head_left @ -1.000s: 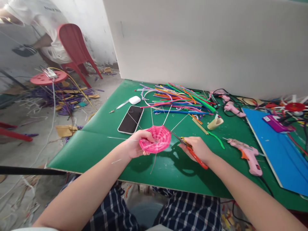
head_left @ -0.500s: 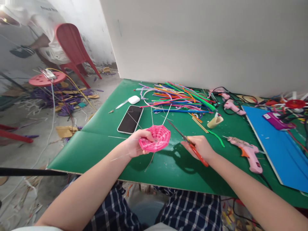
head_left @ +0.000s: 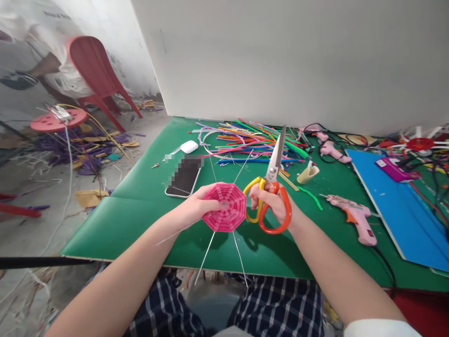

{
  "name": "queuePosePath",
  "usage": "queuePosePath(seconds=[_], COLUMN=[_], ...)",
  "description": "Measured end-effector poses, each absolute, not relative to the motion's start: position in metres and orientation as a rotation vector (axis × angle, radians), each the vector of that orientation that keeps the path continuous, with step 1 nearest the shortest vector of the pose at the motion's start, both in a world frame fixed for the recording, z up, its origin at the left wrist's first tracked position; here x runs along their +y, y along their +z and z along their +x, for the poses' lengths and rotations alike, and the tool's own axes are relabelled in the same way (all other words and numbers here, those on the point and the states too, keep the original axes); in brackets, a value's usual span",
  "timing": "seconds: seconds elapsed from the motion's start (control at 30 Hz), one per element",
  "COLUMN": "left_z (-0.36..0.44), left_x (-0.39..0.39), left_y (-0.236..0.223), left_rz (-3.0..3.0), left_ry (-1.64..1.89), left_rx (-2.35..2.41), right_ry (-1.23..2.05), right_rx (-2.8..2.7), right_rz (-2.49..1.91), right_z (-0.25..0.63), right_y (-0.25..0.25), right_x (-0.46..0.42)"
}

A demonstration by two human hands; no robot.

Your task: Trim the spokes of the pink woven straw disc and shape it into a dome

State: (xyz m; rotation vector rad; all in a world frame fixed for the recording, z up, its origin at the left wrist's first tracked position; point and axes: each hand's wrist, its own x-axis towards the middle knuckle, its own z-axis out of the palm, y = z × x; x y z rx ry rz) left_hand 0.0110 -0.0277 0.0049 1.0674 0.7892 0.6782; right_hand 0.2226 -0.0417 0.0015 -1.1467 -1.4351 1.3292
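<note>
My left hand (head_left: 196,207) grips a pink octagonal woven disc (head_left: 229,213) by its left side, thumb on the disc's middle. Thin pale wires stick out from the disc's edge, two of them downward past the table's front edge. In my right hand (head_left: 271,202) are scissors (head_left: 275,164), with one red and one yellow handle. Their blades are together and point up, away from me. The yellow handle is close to the disc's right edge; whether they touch I cannot tell.
Pipe cleaners (head_left: 245,140) in many colours lie piled at the back. A phone (head_left: 184,177) and a white case (head_left: 189,147) sit at left. To the right are a pink glue gun (head_left: 358,217), a blue board (head_left: 403,210) and a beige tube (head_left: 307,174). A person sits on a red chair (head_left: 93,65).
The disc has turned to face me more squarely, its wires now showing below. The scissors have swung from lying slanted to pointing upward, and my right hand is nearer the disc.
</note>
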Motion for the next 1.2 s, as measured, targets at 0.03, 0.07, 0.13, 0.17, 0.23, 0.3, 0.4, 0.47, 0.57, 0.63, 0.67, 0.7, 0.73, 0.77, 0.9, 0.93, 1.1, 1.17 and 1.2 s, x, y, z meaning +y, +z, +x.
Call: queuePosePath(seconds=[0.03, 0.07, 0.13, 0.17, 0.23, 0.3, 0.4, 0.47, 0.57, 0.63, 0.67, 0.7, 0.73, 0.77, 0.9, 0.93, 1.1, 1.17, 1.2], left_z=[0.011, 0.011, 0.011, 0.01, 0.01, 0.01, 0.009, 0.009, 0.008, 0.008, 0.008, 0.008, 0.009, 0.009, 0.014, 0.016, 0.029, 0.031, 0.032], left_x=[-0.027, -0.026, -0.025, -0.024, -0.024, -0.023, -0.022, -0.021, -0.018, -0.015, -0.013, -0.011, -0.01, -0.009, -0.013, -0.016, -0.028, -0.03, -0.029], left_y=[0.004, 0.003, 0.0, -0.001, -0.002, -0.001, 0.003, 0.005, 0.0, -0.005, -0.007, -0.009, -0.01, -0.011, -0.013, -0.014, -0.019, -0.021, -0.021], left_rz=[1.103, 1.128, 1.153, 1.157, 1.162, 1.15, 1.084, 1.031, 0.946, 0.876, 0.833, 0.792, 0.755, 0.732, 0.827, 0.871, 0.996, 0.995, 0.988], left_ry=[0.672, 0.669, 0.658, 0.653, 0.641, 0.632, 0.62, 0.629, 0.68, 0.696, 0.699, 0.702, 0.707, 0.714, 0.738, 0.738, 0.757, 0.799, 0.82], left_rx=[0.805, 0.815, 0.818, 0.817, 0.804, 0.771, 0.74, 0.741, 0.677, 0.548, 0.48, 0.42, 0.378, 0.354, 0.384, 0.419, 0.616, 0.671, 0.698], right_ry=[1.352, 1.371, 1.409, 1.428, 1.443, 1.434, 1.422, 1.432, 1.446, 1.455, 1.457, 1.453, 1.442, 1.425, 1.308, 1.278, 1.249, 1.28, 1.3], right_rx=[-1.442, -1.452, -1.469, -1.474, -1.473, -1.47, -1.434, -1.361, -1.206, -1.089, -1.029, -0.975, -0.927, -0.886, -0.831, -0.836, -0.865, -0.87, -0.873], right_rz=[-1.129, -1.115, -1.101, -1.107, -1.138, -1.183, -1.207, -1.183, -1.123, -1.09, -1.08, -1.076, -1.075, -1.079, -1.106, -1.114, -1.117, -1.108, -1.097], right_z=[0.22, 0.218, 0.215, 0.214, 0.212, 0.21, 0.209, 0.21, 0.212, 0.213, 0.214, 0.215, 0.216, 0.216, 0.215, 0.215, 0.208, 0.206, 0.205], right_y=[0.0, -0.001, -0.003, -0.004, -0.005, -0.006, -0.011, -0.016, -0.024, -0.027, -0.028, -0.028, -0.028, -0.028, -0.03, -0.031, -0.038, -0.04, -0.041], right_x=[-0.04, -0.039, -0.038, -0.038, -0.039, -0.04, -0.042, -0.041, -0.038, -0.034, -0.032, -0.031, -0.029, -0.027, -0.025, -0.025, -0.028, -0.029, -0.03])
